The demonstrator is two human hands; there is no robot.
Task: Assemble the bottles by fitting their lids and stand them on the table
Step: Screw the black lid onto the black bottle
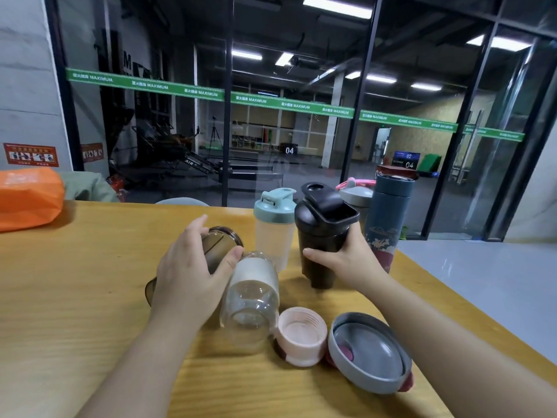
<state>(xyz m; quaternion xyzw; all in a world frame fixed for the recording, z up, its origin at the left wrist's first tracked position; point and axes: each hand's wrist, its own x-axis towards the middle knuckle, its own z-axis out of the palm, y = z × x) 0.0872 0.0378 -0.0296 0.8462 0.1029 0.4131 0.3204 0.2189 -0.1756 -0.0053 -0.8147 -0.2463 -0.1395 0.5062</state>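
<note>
The left hand is lying over a smoky brown bottle that is on its side on the wooden worktop, fingers and thumb curling round its body. Just beside it, touching the thumb, a clear bottle with a white band is also lying on its side, its base pointing toward the near edge.

The right hand is gripping a black shaker bottle around its lower body; the bottle is tilting slightly, its black lid is fitted, and the flip cap is standing open. Whether its base is touching the worktop cannot be told.

Toward the far edge, a frosted bottle with a pale green lid is standing upright just beside the black one. Behind the right hand, near the right edge, a dark blue flask is standing upright, with a grey-lidded bottle partly hiding behind the black shaker.

Near the near edge, a pink screw lid is sitting with its threaded opening up, and a grey lid is lying upturned just beside it. An orange bag is resting at the far left corner.
</note>
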